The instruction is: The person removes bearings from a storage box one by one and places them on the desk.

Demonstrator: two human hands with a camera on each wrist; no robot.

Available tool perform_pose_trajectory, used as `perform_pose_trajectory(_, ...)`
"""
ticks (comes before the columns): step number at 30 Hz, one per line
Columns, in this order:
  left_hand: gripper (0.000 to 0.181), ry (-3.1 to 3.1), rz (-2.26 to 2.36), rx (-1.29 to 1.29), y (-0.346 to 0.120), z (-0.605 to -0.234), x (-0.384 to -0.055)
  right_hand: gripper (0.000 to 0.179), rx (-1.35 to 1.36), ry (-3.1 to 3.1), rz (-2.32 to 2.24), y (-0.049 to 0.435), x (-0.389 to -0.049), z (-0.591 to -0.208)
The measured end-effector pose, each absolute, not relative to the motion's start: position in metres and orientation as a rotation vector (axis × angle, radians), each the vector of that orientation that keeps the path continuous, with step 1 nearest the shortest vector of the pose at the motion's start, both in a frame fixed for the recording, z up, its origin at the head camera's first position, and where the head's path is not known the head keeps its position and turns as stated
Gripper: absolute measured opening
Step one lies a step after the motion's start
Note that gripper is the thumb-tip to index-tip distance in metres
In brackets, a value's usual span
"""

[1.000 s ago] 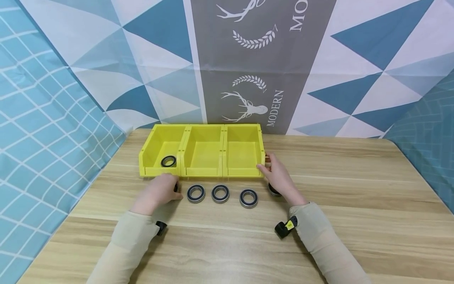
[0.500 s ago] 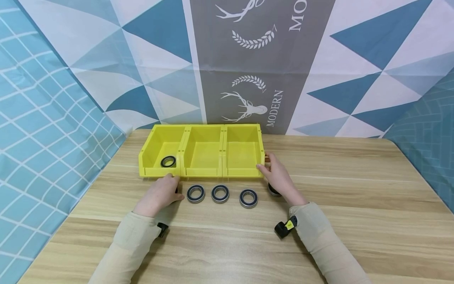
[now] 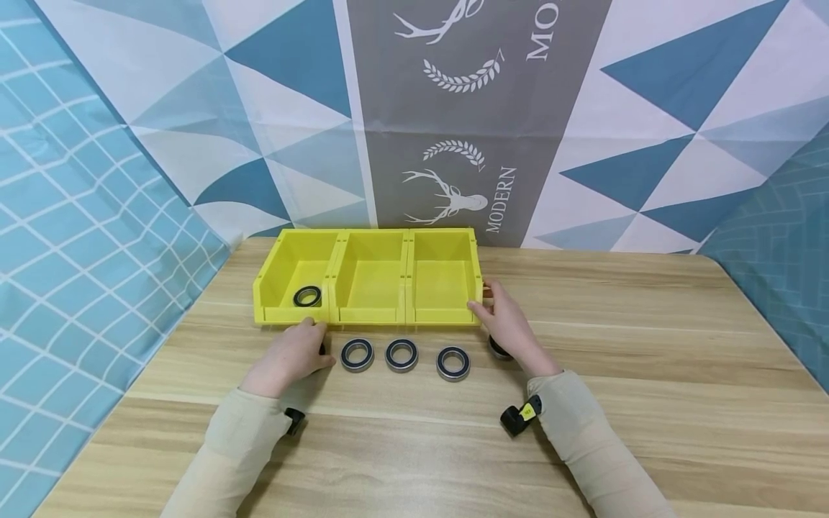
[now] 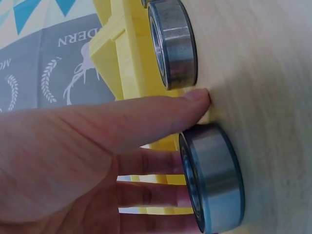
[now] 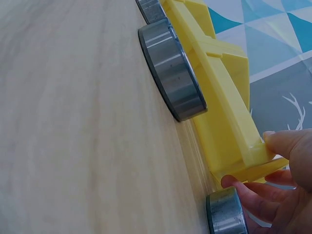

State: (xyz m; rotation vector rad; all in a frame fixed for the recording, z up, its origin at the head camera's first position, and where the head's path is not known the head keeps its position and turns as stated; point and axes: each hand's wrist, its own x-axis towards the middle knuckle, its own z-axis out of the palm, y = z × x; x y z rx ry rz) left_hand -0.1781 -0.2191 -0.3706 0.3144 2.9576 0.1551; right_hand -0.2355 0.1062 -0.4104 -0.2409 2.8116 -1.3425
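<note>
My left hand (image 3: 291, 356) is over a ball bearing (image 4: 214, 180) lying on the table in front of the left yellow bin. In the left wrist view the thumb lies along one side of this bearing and the fingers pass behind it; their tips are hidden. Another bearing (image 3: 307, 296) lies inside that left bin (image 3: 291, 315). My right hand (image 3: 509, 324) pinches the front corner of the right yellow bin (image 3: 443, 315), thumb on the front and fingers at the side. Beside its fingers a bearing (image 5: 227, 213) sits on the table, partly covered by the hand in the head view.
Between the hands a row of bearings lies flat: one on the left (image 3: 357, 355), one in the middle (image 3: 401, 355) and one on the right (image 3: 452, 363). The middle bin (image 3: 369, 315) joins the other two. A patterned cloth (image 3: 453, 108) hangs behind the wooden table (image 3: 414, 460).
The left hand has shifted slightly to the right around its bearing, covering more of it. The right hand keeps its hold on the bin corner, and the other bearings have not moved.
</note>
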Motion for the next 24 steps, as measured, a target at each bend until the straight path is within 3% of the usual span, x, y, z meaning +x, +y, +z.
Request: perform_pose_trajectory(24, 0.026, 2.999, 0.229, 0.287, -0.233, -0.357, -0.190, 0.059, -0.239, 2.805, -1.347, 0.107, -0.235, -0.410)
